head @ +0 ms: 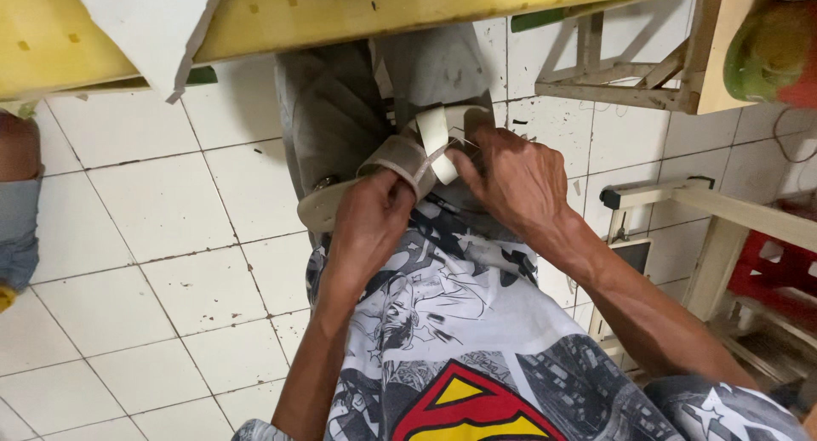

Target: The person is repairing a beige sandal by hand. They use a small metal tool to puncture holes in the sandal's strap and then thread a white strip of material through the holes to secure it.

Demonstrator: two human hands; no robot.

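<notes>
Sandal sole (340,204), pale and flat, lying across the lap just above the printed shirt (459,322) — being gripped from both sides. Left hand (368,216) clamping down on the grey strap (407,158), fingers curled tight around it and the sole's edge. Right hand (511,179) pinching the cream strip (436,135) where it is looping over the sole, fingertips narrow and pressed together. Grey trousers (340,109) stretching away underneath, over white floor tiles (170,262). Yellow foam sheet (340,11) hanging along the top — wooden frame (630,67) sitting off to the right.
</notes>
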